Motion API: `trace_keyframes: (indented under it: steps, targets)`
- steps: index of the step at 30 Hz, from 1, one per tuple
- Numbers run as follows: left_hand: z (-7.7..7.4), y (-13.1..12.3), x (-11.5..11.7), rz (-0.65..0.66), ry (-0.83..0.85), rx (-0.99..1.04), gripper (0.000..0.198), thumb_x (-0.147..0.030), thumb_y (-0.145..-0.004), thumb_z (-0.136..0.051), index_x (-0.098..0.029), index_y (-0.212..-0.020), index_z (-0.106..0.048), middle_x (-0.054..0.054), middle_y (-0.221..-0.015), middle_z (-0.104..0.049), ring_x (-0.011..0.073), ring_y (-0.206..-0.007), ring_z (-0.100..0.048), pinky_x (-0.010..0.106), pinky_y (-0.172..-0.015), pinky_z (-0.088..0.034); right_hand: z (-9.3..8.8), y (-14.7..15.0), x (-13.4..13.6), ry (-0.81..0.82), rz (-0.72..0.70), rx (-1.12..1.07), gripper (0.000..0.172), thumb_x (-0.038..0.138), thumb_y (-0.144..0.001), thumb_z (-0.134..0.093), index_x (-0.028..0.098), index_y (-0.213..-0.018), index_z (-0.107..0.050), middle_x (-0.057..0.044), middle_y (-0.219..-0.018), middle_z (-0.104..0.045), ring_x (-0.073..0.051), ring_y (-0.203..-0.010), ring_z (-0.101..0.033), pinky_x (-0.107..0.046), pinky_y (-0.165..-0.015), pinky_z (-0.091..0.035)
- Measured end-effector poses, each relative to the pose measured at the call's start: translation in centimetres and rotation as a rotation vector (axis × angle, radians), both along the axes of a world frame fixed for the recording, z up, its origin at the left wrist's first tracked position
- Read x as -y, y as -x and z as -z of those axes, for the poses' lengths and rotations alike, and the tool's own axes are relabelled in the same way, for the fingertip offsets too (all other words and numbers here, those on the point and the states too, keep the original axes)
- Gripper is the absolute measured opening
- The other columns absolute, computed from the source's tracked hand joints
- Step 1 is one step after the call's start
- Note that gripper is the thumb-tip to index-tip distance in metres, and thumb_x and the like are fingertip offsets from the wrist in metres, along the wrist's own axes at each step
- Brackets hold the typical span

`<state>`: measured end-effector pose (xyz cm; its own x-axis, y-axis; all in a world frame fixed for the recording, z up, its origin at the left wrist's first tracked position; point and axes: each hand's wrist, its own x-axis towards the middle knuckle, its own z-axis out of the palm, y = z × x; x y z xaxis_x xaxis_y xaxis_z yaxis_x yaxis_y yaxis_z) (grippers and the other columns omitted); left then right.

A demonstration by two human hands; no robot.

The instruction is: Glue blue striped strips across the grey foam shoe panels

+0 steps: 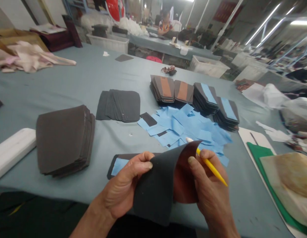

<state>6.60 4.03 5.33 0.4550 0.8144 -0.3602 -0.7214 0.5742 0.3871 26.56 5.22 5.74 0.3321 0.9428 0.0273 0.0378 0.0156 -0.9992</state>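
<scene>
Between my hands a dark, flexible leather-like panel [155,188] is bent into a curve, its reddish-brown face turned inward on the right. My left hand [126,185] pinches its upper left edge between thumb and fingers. On the other side my right hand [210,185] grips the far edge, and a thin yellow pen-like tool [214,170] with a pale tip is held in the same hand. Under and behind the left hand lies another dark piece with a light blue strip [119,166] on it. Loose blue strips [185,122] are heaped just beyond the panel.
A thick stack of dark panels [61,138] stands at left, beside a white bar [13,152]. Fanned panels [123,105] lie behind. Further back are stacks with brown strips [165,87] and blue strips [209,94]. A green sheet [264,162] lies on a board at right.
</scene>
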Motion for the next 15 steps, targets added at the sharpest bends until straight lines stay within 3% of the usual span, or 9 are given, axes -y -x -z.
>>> trace_keyframes:
  steps: [2, 4, 6, 8, 10, 12, 15]
  targets:
    - [0.3, -0.3, 0.3, 0.006, 0.004, 0.006, 0.03, -0.029, -0.071, -0.097, -0.018, -0.083, -0.071, -0.002, -0.076, -0.067, 0.0092, -0.065, -0.064, 0.019, -0.064, -0.057, 0.0, -0.1, 0.2, 0.006, 0.048, 0.069, 0.054, 0.057, -0.075, -0.093, 0.027, -0.096, -0.054, 0.004, -0.081, -0.067, -0.013, -0.063, -0.065, -0.022, -0.054, -0.053]
    - [0.5, -0.3, 0.6, 0.008, -0.035, -0.036, 0.03, -0.033, -0.074, -0.095, -0.019, -0.084, -0.07, -0.002, -0.074, -0.066, 0.0095, -0.062, -0.062, 0.019, -0.06, -0.055, 0.2, -0.2, 0.3, -0.038, 0.09, 0.134, 0.052, 0.057, -0.077, -0.091, 0.026, -0.097, -0.055, 0.001, -0.089, -0.074, -0.018, -0.076, -0.074, -0.027, -0.065, -0.06]
    - [0.6, 0.0, 0.8, -0.011, -0.154, -0.16, 0.029, -0.039, -0.079, -0.092, -0.021, -0.088, -0.071, 0.0, -0.084, -0.071, 0.0128, -0.07, -0.066, 0.021, -0.063, -0.056, 0.2, -0.4, 0.3, -0.095, 0.121, 0.186, 0.047, 0.056, -0.082, -0.087, 0.025, -0.095, -0.054, -0.004, -0.098, -0.079, -0.022, -0.093, -0.079, -0.034, -0.08, -0.064]
    - [0.6, 0.6, 1.0, -0.035, -0.316, -0.323, 0.027, -0.044, -0.085, -0.087, -0.023, -0.091, -0.072, 0.003, -0.101, -0.076, 0.018, -0.085, -0.071, 0.026, -0.073, -0.059, 0.1, -0.7, 0.5, -0.15, 0.159, 0.259, 0.044, 0.054, -0.087, -0.084, 0.024, -0.094, -0.053, -0.007, -0.105, -0.081, -0.025, -0.1, -0.08, -0.037, -0.086, -0.063]
    - [0.3, 1.0, 1.2, -0.061, -0.448, -0.487, 0.019, -0.042, -0.089, -0.083, -0.025, -0.091, -0.072, 0.004, -0.111, -0.076, 0.0208, -0.095, -0.071, 0.029, -0.081, -0.059, -0.2, -1.2, 0.8, -0.166, 0.178, 0.333, 0.043, 0.054, -0.088, -0.084, 0.024, -0.091, -0.054, -0.008, -0.102, -0.082, -0.023, -0.09, -0.08, -0.036, -0.081, -0.063]
    - [-0.4, 1.1, 1.7, -0.113, -0.544, -0.672, 0.009, -0.031, -0.088, -0.081, -0.028, -0.088, -0.073, 0.003, -0.107, -0.077, 0.0212, -0.096, -0.071, 0.028, -0.081, -0.058, -0.5, -1.9, 1.0, -0.116, 0.153, 0.332, 0.043, 0.057, -0.09, -0.081, 0.022, -0.086, -0.056, -0.008, -0.092, -0.082, -0.02, -0.072, -0.077, -0.032, -0.069, -0.062]
    - [-1.5, 0.2, 2.8, -0.255, -0.736, -0.918, 0.018, -0.014, -0.082, -0.076, -0.031, -0.082, -0.074, 0.0, -0.099, -0.078, 0.0209, -0.092, -0.073, 0.028, -0.081, -0.058, -1.2, -3.1, 1.5, -0.012, 0.034, 0.129, 0.05, 0.067, -0.095, -0.071, 0.023, -0.078, -0.055, -0.004, -0.076, -0.075, -0.017, -0.057, -0.068, -0.028, -0.055, -0.056]
